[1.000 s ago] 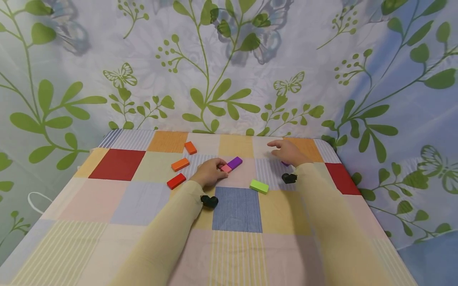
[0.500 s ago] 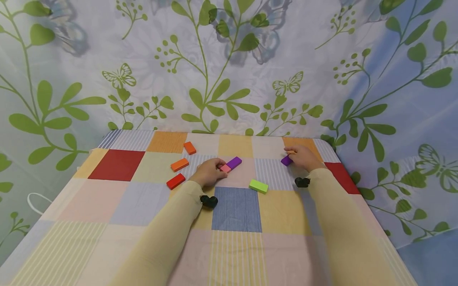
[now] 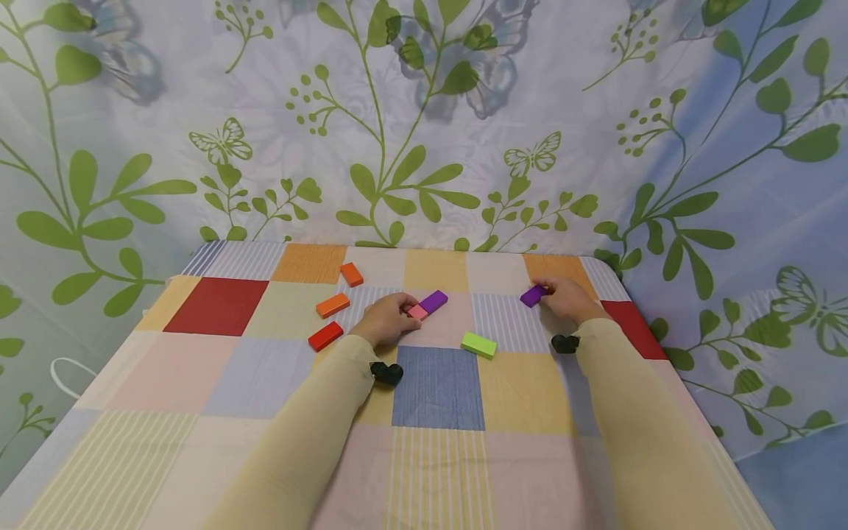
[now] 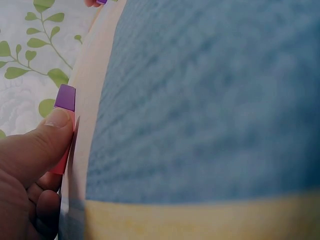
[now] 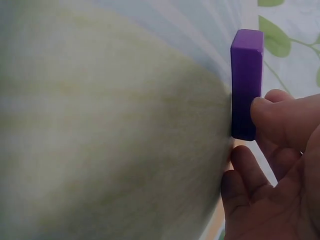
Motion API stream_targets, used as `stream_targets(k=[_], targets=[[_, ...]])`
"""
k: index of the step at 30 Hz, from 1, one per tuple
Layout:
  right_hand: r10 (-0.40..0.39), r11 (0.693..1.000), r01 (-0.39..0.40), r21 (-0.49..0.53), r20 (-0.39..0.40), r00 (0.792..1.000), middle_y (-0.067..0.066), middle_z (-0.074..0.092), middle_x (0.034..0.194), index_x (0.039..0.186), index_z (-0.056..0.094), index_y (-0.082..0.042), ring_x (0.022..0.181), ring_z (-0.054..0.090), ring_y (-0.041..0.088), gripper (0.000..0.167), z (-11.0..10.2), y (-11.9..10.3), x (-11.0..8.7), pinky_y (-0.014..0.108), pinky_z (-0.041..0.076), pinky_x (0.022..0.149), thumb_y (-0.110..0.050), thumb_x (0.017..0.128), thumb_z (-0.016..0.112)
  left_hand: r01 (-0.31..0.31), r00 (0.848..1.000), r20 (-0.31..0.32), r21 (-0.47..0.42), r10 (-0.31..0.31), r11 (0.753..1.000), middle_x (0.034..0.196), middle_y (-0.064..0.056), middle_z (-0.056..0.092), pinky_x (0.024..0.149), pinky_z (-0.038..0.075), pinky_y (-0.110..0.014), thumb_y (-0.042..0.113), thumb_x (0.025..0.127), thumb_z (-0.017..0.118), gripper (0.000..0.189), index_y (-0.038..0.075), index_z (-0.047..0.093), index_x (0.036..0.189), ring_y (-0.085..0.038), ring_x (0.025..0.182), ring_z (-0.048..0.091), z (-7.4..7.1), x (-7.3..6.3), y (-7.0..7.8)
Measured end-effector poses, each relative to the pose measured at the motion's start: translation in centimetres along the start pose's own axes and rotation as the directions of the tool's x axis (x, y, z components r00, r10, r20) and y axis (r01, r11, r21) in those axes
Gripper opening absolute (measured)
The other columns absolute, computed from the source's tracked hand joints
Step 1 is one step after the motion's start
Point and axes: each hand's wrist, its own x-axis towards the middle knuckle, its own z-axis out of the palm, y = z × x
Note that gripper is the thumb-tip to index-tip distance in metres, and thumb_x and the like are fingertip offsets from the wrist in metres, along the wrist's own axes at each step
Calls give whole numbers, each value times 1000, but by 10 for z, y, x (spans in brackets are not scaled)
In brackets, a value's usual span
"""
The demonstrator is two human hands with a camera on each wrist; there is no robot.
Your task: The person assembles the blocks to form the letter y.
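Thumb and fingers of my left hand point(image 3: 384, 320) pinch a pink block point(image 3: 418, 313) on the patchwork cloth. End to end with it lies a purple block point(image 3: 434, 301), pointing up and right. In the left wrist view the thumb presses the pink block point(image 4: 63, 165), right by its seam with the purple block point(image 4: 65, 98). Farther right, my right hand point(image 3: 568, 300) holds a second purple block point(image 3: 532, 296) by its right end. The right wrist view shows the thumb on this purple block's point(image 5: 246, 75) near part, close to the cloth, other fingers curled beneath.
A lime green block point(image 3: 479, 345) lies between the arms. Left of my left hand are a red block point(image 3: 326, 336), an orange block point(image 3: 333, 305) and a darker orange block point(image 3: 352, 274). A leaf-patterned curtain point(image 3: 424, 132) hangs behind the table's far edge.
My right hand has drawn right and slightly down from over the second purple block and now pinches its right end. My left hand has stayed on the pink block.
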Motion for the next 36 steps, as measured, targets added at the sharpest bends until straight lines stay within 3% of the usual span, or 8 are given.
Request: stream_targets(k=[6,13,27,36], targets=[[-10,1000,10,-13,14,1000,31,57,144,153,50,1,133,51,45,53,1,3,-1,60,37,118,-8,102,59,1,1000,-8,1,-1,1000,118,-1,66,100,46,-43,30,95,79,39,23,68,132,-25,111,58,0,0,0],[19,999,-21,47,38,999,29,59,142,152,52,-1,132,51,43,52,3,3,-4,60,36,118,-12,102,63,6,1000,-12,1,-6,1000,118,-1,66,100,46,-43,30,95,79,38,24,68,131,-25,111,58,1,0,-1],[104,984,-114,134,77,992,25,50,155,152,52,-5,143,43,44,51,6,6,-6,61,30,123,-20,104,64,11,1000,1,-13,-11,1000,120,-1,66,101,47,-44,32,95,78,40,25,67,133,-26,112,57,1,0,-3],[107,984,-116,137,70,992,24,49,156,148,55,-8,146,40,45,47,8,9,-5,63,29,123,-21,104,65,-1,1000,-1,6,1,1000,120,-1,66,102,46,-44,31,95,78,40,25,67,133,-26,113,57,0,1,-2]])
